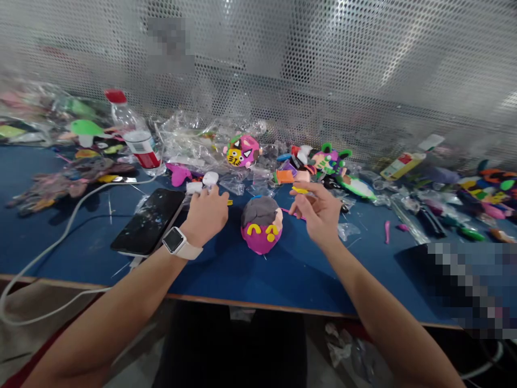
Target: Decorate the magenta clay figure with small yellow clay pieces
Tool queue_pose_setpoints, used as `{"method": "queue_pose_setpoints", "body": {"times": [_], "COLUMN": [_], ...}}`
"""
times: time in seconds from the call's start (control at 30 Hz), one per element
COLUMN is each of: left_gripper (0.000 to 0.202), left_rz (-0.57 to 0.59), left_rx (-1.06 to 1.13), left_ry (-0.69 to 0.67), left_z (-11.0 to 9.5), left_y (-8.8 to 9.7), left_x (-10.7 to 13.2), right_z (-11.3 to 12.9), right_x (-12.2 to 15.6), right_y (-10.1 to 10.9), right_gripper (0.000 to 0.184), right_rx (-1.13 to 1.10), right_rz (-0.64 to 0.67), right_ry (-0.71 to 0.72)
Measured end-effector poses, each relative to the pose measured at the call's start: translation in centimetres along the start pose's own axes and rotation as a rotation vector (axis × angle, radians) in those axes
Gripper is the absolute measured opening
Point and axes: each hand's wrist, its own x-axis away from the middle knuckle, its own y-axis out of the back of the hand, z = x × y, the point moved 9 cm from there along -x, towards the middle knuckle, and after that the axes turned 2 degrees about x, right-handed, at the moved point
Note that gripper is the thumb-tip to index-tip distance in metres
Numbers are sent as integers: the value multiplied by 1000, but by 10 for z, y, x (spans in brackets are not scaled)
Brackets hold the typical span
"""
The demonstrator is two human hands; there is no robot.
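A clay figure (262, 225) with a magenta body, grey top and two yellow arcs sits on the blue table (226, 269) between my hands. My right hand (319, 211) hovers just right of it, fingers pinched on a small yellow clay piece (299, 189). My left hand (205, 214), with a smartwatch on the wrist, rests knuckles-up to the figure's left, fingers curled near a tiny yellow bit (229, 202) and white clay lumps (204, 182). Whether the left hand holds anything is hidden.
A phone (148, 221) lies left of my left hand with a white cable (60, 237) trailing off the table's edge. A plastic bottle (135, 134), a pink cat-faced clay figure (242, 151), plastic bags and several coloured clay pieces crowd the back before a perforated metal wall.
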Motion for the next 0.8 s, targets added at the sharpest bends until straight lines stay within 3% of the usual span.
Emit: {"method": "queue_pose_setpoints", "body": {"times": [0.07, 0.27, 0.53, 0.67, 0.8], "left_gripper": [27, 27, 15, 9, 9], "left_rz": [-19, -220, -562, -647, -654], "left_rx": [-3, 118, 535, 633, 682], "left_ry": [-14, -81, -480, -608, -634], "left_z": [-3, -18, -50, -56, -54], "left_y": [1, 20, 63, 69, 68], "left_x": [0, -2, 20, 32, 34], "right_z": [-1, -6, 2, 3, 1], "right_x": [1, 3, 11, 13, 15], "right_y": [-4, -14, -26, -30, -31], "right_gripper": [21, 26, 11, 20, 15], "right_rx": [-2, -62, -28, -157, -183], "right_rz": [18, 59, 169, 168, 163], "right_ry": [-10, -90, 12, -51, -99]}}
